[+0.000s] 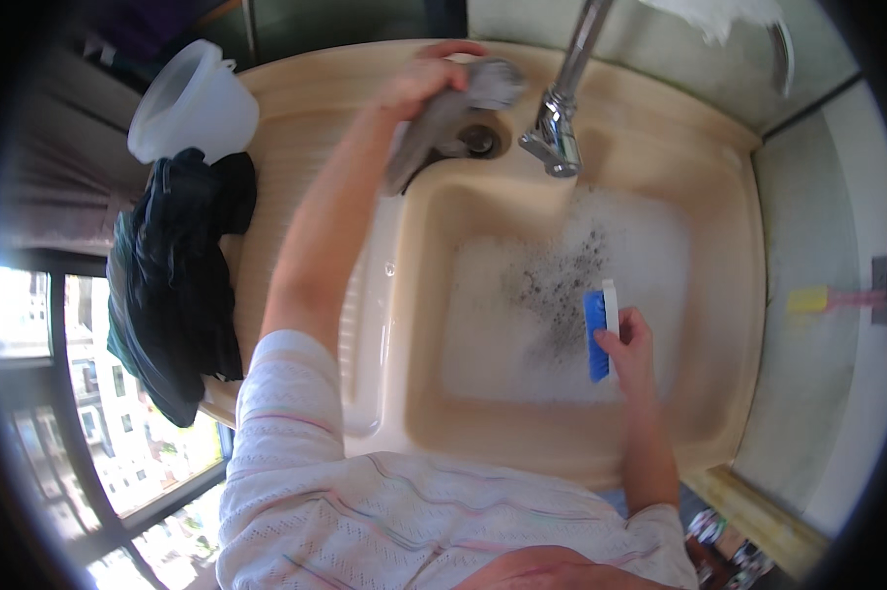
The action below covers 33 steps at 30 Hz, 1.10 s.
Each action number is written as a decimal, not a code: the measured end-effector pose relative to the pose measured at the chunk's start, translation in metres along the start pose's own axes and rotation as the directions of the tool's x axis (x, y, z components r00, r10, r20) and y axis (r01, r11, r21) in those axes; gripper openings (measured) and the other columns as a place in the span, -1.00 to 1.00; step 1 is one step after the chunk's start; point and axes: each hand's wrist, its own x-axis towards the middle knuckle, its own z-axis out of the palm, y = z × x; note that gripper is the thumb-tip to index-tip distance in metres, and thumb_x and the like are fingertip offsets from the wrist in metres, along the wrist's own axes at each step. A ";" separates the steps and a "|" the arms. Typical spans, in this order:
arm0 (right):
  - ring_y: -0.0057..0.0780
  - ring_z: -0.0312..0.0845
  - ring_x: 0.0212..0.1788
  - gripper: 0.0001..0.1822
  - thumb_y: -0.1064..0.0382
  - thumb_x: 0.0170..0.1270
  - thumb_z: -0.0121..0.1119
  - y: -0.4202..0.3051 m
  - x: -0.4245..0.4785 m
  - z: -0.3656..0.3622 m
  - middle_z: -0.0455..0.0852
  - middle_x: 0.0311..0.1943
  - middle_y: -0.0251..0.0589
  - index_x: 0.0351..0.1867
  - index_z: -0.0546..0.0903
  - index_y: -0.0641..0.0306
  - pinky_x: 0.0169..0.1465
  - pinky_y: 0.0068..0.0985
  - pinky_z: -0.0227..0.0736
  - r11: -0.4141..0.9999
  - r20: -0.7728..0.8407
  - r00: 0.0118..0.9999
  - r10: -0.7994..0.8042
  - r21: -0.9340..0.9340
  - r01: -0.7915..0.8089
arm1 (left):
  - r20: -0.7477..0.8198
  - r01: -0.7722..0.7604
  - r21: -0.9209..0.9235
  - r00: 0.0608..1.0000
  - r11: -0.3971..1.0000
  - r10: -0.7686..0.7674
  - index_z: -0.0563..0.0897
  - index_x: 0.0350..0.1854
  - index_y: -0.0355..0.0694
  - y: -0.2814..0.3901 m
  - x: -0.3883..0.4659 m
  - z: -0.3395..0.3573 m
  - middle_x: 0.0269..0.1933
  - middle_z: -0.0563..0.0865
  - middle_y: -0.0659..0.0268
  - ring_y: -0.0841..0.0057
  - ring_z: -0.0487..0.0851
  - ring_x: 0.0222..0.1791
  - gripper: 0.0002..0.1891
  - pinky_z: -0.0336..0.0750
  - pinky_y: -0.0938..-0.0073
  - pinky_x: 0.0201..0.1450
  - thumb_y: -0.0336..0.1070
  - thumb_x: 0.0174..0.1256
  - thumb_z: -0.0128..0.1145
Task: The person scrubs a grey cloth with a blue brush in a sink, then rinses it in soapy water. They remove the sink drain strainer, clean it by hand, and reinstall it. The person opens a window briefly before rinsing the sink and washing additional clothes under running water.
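Note:
My left hand (432, 80) grips a grey cloth item (443, 114), perhaps a shoe or a wet garment, beside the small drain recess (480, 139) at the back of the beige sink (429, 324). Over the basin, my right hand (631, 350) holds a scrubbing brush (600, 332) with blue bristles and a white back, its bristles facing left. Below it lies soapy water (510, 324) with white foam and a dark patch of bubbles. The chrome faucet (558, 140) stands behind the basin, between my two hands.
Dark wet-looking clothes (185, 273) lie heaped on the ribbed drainboard (281, 169) at left. Behind them stands a translucent white plastic bucket (200, 107). A yellow-headed brush or spatula (808, 299) hangs at the right wall. A window (141, 413) is at lower left.

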 end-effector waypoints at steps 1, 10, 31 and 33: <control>-0.75 0.41 -0.40 -0.73 0.42 0.00 0.34 0.001 0.001 0.003 0.54 -0.44 -0.44 -0.39 0.43 0.20 -0.31 -0.70 0.34 1.000 0.007 1.000 0.002 0.027 -0.003 | 0.022 0.010 0.157 1.000 0.988 -0.013 0.54 0.11 -0.15 0.003 -0.009 -0.014 -0.19 0.66 0.21 0.45 0.62 -0.17 -0.36 0.54 0.44 -0.09 -0.49 -0.24 0.03; -0.74 0.39 -0.44 -0.75 0.35 0.00 0.35 0.003 0.012 0.013 0.51 -0.51 -0.47 -0.42 0.43 0.19 -0.36 -0.70 0.32 0.998 0.049 0.997 -0.063 0.007 0.063 | -0.050 0.111 0.611 0.994 0.783 -0.102 0.50 0.20 -0.12 -0.047 -0.039 0.013 -0.01 0.66 0.21 0.44 0.56 0.01 -0.36 0.38 0.53 0.12 -0.30 -0.12 0.12; -0.44 0.59 -0.23 -0.57 0.12 0.27 0.16 -0.089 0.046 0.111 0.61 -0.17 -0.15 0.04 0.44 0.37 -0.15 -0.48 0.52 0.986 0.550 0.835 -0.019 0.149 -0.076 | -0.148 0.085 0.721 0.988 0.688 0.033 0.45 0.12 -0.27 -0.056 -0.403 0.093 -0.15 0.64 0.01 0.08 0.61 -0.20 -0.38 0.51 0.22 -0.14 -0.25 -0.14 0.19; -0.30 0.64 -0.17 -0.56 0.11 0.33 0.07 -0.123 0.080 0.149 0.62 -0.11 -0.05 0.09 0.42 0.40 -0.13 -0.39 0.57 0.963 0.714 0.699 -0.035 0.211 -0.168 | -0.131 0.078 0.675 0.991 0.734 0.015 0.48 0.09 -0.25 -0.054 -0.401 0.086 -0.20 0.65 0.01 0.08 0.62 -0.21 -0.41 0.52 0.23 -0.15 -0.26 -0.15 0.17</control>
